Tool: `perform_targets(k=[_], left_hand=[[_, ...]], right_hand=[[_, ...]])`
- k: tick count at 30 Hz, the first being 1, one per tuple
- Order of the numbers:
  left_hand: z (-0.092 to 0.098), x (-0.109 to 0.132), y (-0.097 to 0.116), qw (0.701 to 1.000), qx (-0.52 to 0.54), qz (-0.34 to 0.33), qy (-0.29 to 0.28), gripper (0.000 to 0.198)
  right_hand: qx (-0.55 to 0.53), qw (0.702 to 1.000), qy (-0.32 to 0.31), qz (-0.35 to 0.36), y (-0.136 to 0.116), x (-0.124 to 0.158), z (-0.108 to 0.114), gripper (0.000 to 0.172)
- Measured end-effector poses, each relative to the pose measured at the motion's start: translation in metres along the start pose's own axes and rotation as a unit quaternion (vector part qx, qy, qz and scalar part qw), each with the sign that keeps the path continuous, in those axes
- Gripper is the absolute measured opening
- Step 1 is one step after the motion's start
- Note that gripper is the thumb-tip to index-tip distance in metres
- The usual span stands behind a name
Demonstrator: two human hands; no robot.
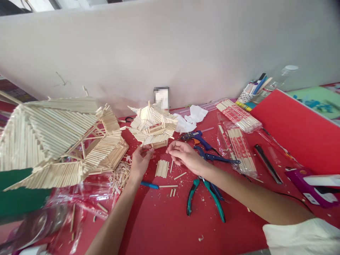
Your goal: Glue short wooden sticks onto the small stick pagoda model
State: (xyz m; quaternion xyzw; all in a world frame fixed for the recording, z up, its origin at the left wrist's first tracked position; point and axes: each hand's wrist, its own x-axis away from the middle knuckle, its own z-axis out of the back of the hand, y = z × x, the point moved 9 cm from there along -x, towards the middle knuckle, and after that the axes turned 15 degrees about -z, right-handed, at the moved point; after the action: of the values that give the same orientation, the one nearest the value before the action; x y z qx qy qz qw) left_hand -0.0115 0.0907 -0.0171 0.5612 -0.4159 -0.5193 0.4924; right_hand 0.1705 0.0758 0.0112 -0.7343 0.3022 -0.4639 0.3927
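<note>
Just in front of a small stick-built pavilion model [152, 122], my left hand [141, 161] has its thumb and curled fingers slightly apart. Its fingertips are by the model's lower left edge; whether they touch it I cannot tell. My right hand [186, 156] is at the model's front right, thumb and fingers pinched together. Anything in that pinch is hidden. Between and below the hands lies a flat panel of short sticks [162, 168] set side by side. Loose cut sticks [180, 175] and a blue pen [149, 185] lie near it on the red table [159, 226].
A larger stick-built model [61, 131] fills the left side. Green-handled pliers [205, 193], blue-handled pliers [220, 158] and a blue glue gun [198, 136] lie around my right forearm. Wrapped stick bundles [240, 145], a black cutter [268, 163] and a pen cup [247, 95] are farther right.
</note>
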Motion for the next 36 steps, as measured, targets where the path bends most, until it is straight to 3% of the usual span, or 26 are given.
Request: perform_targets(k=[1,3,5,8,10,11,13,17,22,24,27,30,33,36], left_hand=[[0.001,0.000,0.000,1.000,0.003,0.003,0.004,0.036],[0.001,0.001,-0.001,1.000,0.008,0.006,0.010,0.038],[0.001,0.001,-0.001,1.000,0.010,0.006,0.010,0.039],[0.001,0.001,-0.001,1.000,0.011,0.002,0.011,0.039],[0.001,0.000,-0.001,1.000,0.010,-0.001,0.012,0.039],[0.001,0.000,-0.001,1.000,0.009,-0.002,0.012,0.039],[0.001,-0.001,-0.002,1.000,0.011,-0.002,0.013,0.041],[0.002,-0.001,-0.001,1.000,0.011,-0.001,0.014,0.044],[0.002,-0.001,-0.001,1.000,0.005,-0.003,0.012,0.045],[0.002,-0.001,-0.002,1.000,0.004,-0.003,0.012,0.046],[0.002,-0.001,-0.002,1.000,0.000,-0.003,0.011,0.046],[0.002,0.000,-0.001,1.000,-0.010,-0.003,0.007,0.047],[0.002,0.000,-0.001,1.000,-0.017,-0.004,0.005,0.047],[0.002,0.000,-0.001,1.000,-0.017,-0.002,0.006,0.047]], right_hand=[[0.109,0.994,-0.031,0.010,-0.005,0.006,-0.002,0.009],[0.305,0.951,-0.051,0.021,-0.010,0.019,0.009,0.009],[0.442,0.894,0.067,0.027,-0.019,0.026,0.049,0.015],[0.605,0.746,0.279,0.010,-0.028,0.037,0.113,0.020],[0.655,0.670,0.349,0.002,-0.027,0.040,0.139,0.031],[0.666,0.654,0.359,-0.007,-0.024,0.039,0.147,0.037],[0.665,0.661,0.348,-0.019,-0.017,0.034,0.155,0.043],[0.646,0.696,0.313,-0.010,-0.020,0.020,0.151,0.041],[0.666,0.690,0.282,-0.030,-0.026,0.006,0.147,0.031],[0.637,0.719,0.278,-0.023,-0.025,0.008,0.151,0.029],[0.531,0.799,0.281,0.030,-0.024,0.019,0.157,0.027],[0.413,0.865,0.248,0.142,-0.025,0.035,0.153,0.030],[0.375,0.883,0.201,0.199,-0.026,0.048,0.139,0.035],[0.427,0.862,0.168,0.215,-0.033,0.055,0.113,0.030]])
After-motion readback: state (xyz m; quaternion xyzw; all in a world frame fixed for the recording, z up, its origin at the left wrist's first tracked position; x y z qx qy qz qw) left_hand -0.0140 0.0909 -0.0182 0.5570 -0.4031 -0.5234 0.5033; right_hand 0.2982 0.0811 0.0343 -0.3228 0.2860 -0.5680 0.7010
